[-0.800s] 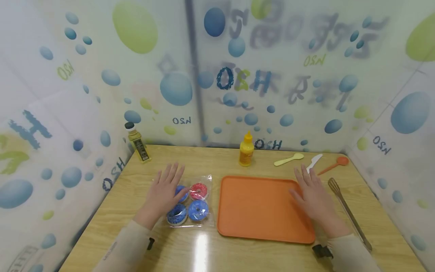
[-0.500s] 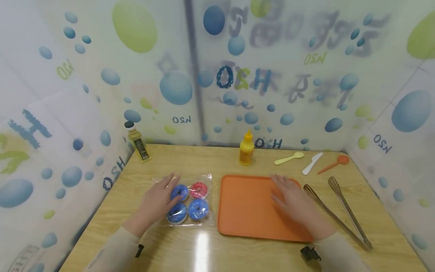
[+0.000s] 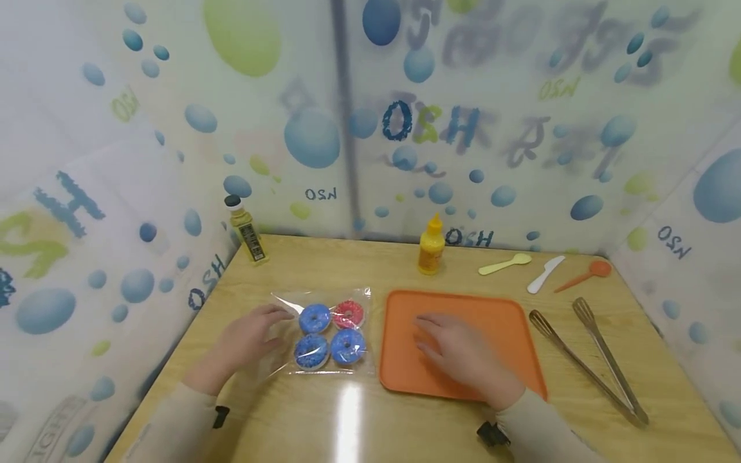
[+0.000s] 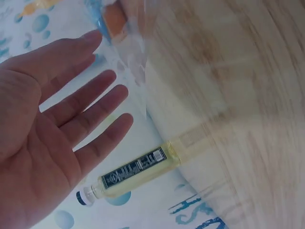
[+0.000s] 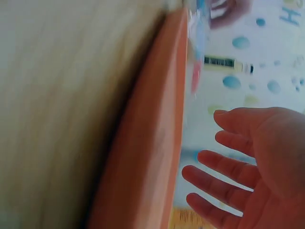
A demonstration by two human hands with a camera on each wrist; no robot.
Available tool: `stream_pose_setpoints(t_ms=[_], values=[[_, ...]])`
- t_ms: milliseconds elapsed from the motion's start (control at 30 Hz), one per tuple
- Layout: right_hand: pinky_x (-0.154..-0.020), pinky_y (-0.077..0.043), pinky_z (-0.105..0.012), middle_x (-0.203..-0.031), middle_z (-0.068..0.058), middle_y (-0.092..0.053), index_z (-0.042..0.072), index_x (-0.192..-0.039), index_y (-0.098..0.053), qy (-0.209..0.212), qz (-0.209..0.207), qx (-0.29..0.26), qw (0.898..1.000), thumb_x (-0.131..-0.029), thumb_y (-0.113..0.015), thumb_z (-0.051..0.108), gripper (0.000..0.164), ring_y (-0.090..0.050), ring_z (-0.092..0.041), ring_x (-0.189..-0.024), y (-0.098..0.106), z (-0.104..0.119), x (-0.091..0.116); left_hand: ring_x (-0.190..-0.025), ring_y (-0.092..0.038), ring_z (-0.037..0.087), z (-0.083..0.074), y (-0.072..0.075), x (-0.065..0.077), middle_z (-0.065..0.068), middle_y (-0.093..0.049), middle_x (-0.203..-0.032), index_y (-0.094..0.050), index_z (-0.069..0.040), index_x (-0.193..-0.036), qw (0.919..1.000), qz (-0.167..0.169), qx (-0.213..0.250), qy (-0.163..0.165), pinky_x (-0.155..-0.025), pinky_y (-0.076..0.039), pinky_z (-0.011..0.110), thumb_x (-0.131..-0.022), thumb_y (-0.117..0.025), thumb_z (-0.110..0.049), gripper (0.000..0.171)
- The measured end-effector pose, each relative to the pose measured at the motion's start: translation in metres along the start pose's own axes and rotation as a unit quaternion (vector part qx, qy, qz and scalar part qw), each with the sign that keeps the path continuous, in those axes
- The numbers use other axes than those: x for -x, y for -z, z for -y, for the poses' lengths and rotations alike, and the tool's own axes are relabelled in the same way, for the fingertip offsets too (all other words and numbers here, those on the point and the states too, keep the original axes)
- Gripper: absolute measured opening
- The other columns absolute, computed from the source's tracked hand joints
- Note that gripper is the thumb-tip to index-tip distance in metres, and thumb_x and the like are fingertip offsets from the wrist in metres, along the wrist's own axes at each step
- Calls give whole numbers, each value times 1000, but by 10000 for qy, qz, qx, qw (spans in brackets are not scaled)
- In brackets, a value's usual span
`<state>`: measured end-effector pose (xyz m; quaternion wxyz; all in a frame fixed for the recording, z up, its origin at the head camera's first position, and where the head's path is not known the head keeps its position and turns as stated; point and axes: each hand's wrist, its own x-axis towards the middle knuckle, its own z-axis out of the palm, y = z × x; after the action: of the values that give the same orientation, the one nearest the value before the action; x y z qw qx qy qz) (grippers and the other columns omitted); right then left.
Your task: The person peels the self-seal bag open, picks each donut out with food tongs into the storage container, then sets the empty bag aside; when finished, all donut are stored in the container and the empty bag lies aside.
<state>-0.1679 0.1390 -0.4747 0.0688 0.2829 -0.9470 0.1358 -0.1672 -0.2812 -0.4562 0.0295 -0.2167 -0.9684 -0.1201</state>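
Both hands are lying more to the left now: the left hand [image 3: 247, 339] is no longer hovering above the doughnuts [image 3: 357, 350], and the right hand [image 3: 463, 354] is coming from the tray's right part toward its middle. At the back left of the wooden table [image 3: 278, 424], a bottle of yellowish liquid [image 3: 250, 238] is standing. Nearer to me, the left hand is spreading its fingers, slightly bending them and holding nothing; whether the tips are touching the clear bag [image 3: 331, 332] beside them, I cannot tell. Inside this bag four doughnuts are lying, three blue and one pinkish red. Just to the right, the orange tray [image 3: 399, 360] is resting flat, and behind it a yellow bottle [image 3: 431, 247] is standing upright. Over the tray the right hand is hovering, its fingers relaxing apart, a little bent, gripping nothing. Farther right, a pale yellow spoon [image 3: 505, 264], a white knife [image 3: 544, 275], metal tongs [image 3: 610, 360] with spreading arms and an orange spoon [image 3: 599, 268] are lying.
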Motion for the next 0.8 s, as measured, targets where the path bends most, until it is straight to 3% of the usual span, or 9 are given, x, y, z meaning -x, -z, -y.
stream_pose_setpoints(t_ms=[133,333,467,600,800], values=[[-102,-54,-43,-135,1,-67,20,-133,-69,309,188,-170,9992,-98,-71,38,40,-64,-20,-124,-11,18,-5,-120,-64,39,5,5,2,14,-70,-125,-73,-6,-120,9990,278,351,-37,-101,-52,56,-81,-84,-4,41],[-101,-55,-40,-129,0,-68,19,-128,-72,736,264,-581,9952,-97,-72,36,36,-65,-19,-119,-20,41,-15,-110,-67,32,13,6,3,7,-71,-115,-77,-10,-112,9938,707,809,275,-97,-55,52,-80,-85,-7,34],[-102,-54,-38,-127,2,-68,20,-125,-73,940,446,-736,9918,-96,-73,33,32,-64,-17,-118,-21,55,-25,-109,-67,30,20,6,1,4,-72,-114,-78,-11,-112,9920,952,817,145,-97,-55,52,-78,-86,-7,35],[-95,-55,-32,-123,6,-68,24,-122,-74,1106,501,-681,9903,-91,-79,36,33,-64,-12,-109,-25,66,-34,-110,-67,32,24,9,1,4,-72,-115,-79,-11,-111,9926,957,742,-123,-98,-54,54,-76,-87,-8,36],[-83,-53,-26,-113,6,-65,26,-114,-72,1177,449,-533,9906,-83,-86,39,36,-59,-7,-94,-31,74,-41,-111,-65,32,31,7,1,2,-71,-116,-80,-15,-108,9936,970,560,-163,-98,-53,53,-74,-91,-14,36]])
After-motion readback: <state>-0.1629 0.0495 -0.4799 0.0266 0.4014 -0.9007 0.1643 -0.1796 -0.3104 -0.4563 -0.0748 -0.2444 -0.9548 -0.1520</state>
